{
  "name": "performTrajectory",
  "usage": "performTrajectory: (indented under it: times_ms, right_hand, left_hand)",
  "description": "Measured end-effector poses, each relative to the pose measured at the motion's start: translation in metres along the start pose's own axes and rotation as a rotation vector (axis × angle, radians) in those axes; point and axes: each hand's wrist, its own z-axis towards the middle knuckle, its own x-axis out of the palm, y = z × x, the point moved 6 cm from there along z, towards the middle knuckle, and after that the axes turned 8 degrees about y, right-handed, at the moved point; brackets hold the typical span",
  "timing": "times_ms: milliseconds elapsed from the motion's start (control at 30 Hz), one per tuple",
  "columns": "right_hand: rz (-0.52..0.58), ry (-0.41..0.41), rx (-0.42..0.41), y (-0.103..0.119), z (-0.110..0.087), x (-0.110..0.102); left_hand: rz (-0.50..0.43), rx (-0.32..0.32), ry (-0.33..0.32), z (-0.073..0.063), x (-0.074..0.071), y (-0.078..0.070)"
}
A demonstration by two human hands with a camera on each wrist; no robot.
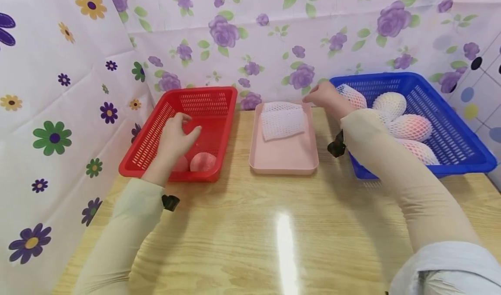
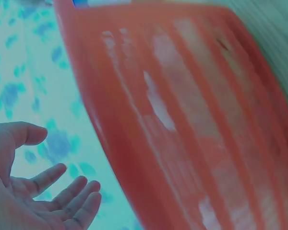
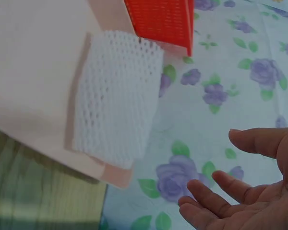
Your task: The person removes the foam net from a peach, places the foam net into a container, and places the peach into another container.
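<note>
My left hand (image 1: 176, 137) hovers over the red basket (image 1: 228, 125), thumb and fingers spread apart and nothing between them. Below it, a pinkish round fruit (image 1: 202, 161) lies at the basket's near end, with another partly hidden by the wrist. In the left wrist view the same hand (image 2: 48, 191) is empty beside the basket's slotted wall. White foam netting (image 1: 282, 123) lies flat across the back of the pink tray (image 1: 283, 156). My right hand (image 1: 326, 98) is at the tray's back right corner; the right wrist view shows its fingers (image 3: 209, 199) relaxed and holding nothing.
On the right stands a blue basket (image 1: 465, 125) with several fruits in foam nets (image 1: 411, 127), partly hidden by my right forearm. All containers stand on a wooden table (image 1: 235, 234). Flowered sheets (image 1: 266, 47) hang close behind and at the left.
</note>
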Motion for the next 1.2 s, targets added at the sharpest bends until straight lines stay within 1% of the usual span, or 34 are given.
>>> performTrajectory:
  times_ms: [100,200,300,400,567,833,900,967,1100,1200]
  right_hand:
    - [0.006,0.035,0.000,0.003,-0.010,-0.010]
    - [0.013,0.066,-0.005,0.003,-0.017,-0.017]
    - [-0.017,0.078,-0.018,0.000,-0.023,-0.025]
    - [-0.077,0.079,-0.031,-0.007,-0.029,-0.033]
    - [-0.151,0.078,-0.040,-0.022,-0.039,-0.043]
    - [-0.240,0.067,-0.043,-0.059,-0.063,-0.057]
    - [-0.252,0.056,-0.044,-0.069,-0.069,-0.061]
    - [-0.260,0.048,-0.040,-0.080,-0.074,-0.065]
    - [-0.278,0.045,-0.032,-0.101,-0.082,-0.070]
    - [-0.305,0.044,-0.025,-0.117,-0.089,-0.074]
  left_hand:
    - [0.003,0.050,-0.011,0.000,0.009,-0.023]
    - [0.009,0.100,-0.006,0.000,0.019,-0.041]
    - [0.002,0.135,0.006,0.001,0.030,-0.055]
    - [-0.020,0.189,0.017,0.002,0.043,-0.069]
    - [-0.079,0.287,0.027,0.004,0.067,-0.088]
    - [-0.217,0.416,0.092,0.000,0.109,-0.117]
    - [-0.254,0.430,0.109,0.000,0.118,-0.124]
    - [-0.303,0.425,0.143,-0.001,0.128,-0.130]
    - [-0.409,0.369,0.238,-0.003,0.147,-0.139]
    - [-0.460,0.342,0.292,-0.005,0.159,-0.145]
